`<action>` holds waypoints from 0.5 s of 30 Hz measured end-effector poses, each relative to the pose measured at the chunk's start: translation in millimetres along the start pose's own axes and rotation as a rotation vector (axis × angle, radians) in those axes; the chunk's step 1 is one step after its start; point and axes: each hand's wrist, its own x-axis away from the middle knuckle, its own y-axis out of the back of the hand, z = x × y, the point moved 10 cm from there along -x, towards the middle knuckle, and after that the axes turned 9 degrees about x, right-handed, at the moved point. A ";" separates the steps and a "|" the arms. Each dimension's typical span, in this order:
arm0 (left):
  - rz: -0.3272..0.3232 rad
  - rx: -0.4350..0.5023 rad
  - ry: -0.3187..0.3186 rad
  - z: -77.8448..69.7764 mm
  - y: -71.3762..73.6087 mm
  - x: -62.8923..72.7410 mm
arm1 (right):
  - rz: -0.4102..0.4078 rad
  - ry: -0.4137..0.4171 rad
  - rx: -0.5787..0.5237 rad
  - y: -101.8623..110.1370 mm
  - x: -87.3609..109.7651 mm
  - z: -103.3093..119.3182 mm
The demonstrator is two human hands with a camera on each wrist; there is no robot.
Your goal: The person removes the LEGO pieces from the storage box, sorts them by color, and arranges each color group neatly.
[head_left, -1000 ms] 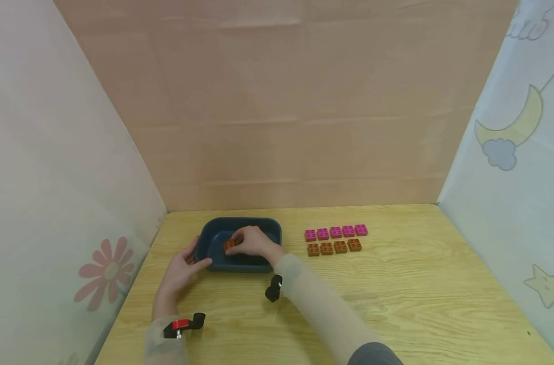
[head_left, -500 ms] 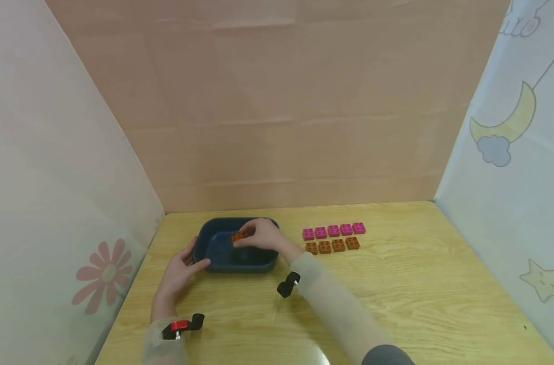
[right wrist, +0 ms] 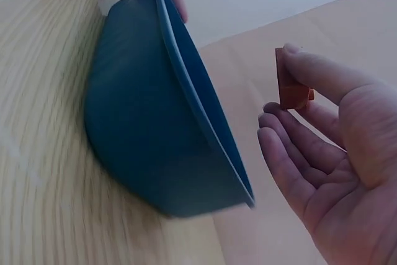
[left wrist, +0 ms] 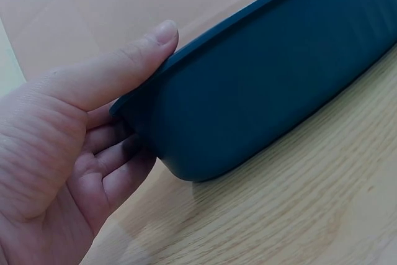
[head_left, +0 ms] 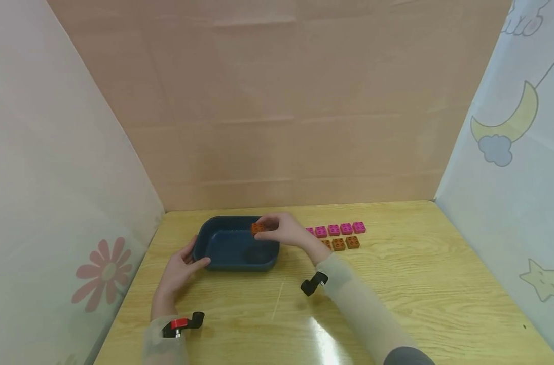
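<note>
A dark blue plastic basin (head_left: 240,266) rests on the table at centre left. My left hand (head_left: 177,271) grips its left end; in the left wrist view the thumb lies on the rim and the curled fingers are against the outer wall (left wrist: 260,91). Above the basin's right side, my right hand (head_left: 288,230) pinches an orange-brown toy building brick (head_left: 257,228) between thumb and fingers. The right wrist view has this brick (right wrist: 290,85) raised clear of the rim, the other fingers loosely bent. Within the basin's visible interior no bricks show.
Several pink bricks (head_left: 333,230) form a row right of the basin, with a row of orange-brown bricks (head_left: 338,244) in front; my right hand and wrist partly cover the left ends. A tan backdrop (head_left: 277,126) stands behind the wooden table (head_left: 395,284), patterned side panels at left and right.
My right hand has lifted the orange-brown brick from inside the basin and carried it up and right toward the basin's right rim. My left hand has kept its hold on the basin.
</note>
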 end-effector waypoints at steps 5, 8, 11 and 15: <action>0.002 0.009 0.005 0.0 -1.4 -0.2 | -0.025 -0.015 -0.001 20.5 23.8 -11.1; 0.004 0.004 0.009 0.4 -1.6 0.3 | -0.044 -0.028 0.010 30.4 37.6 -21.2; 0.001 -0.001 0.012 1.2 -1.2 0.9 | -0.059 -0.042 0.023 38.1 48.9 -30.8; -0.002 0.008 0.005 0.7 -1.5 1.3 | -0.074 -0.056 0.037 46.4 63.0 -41.5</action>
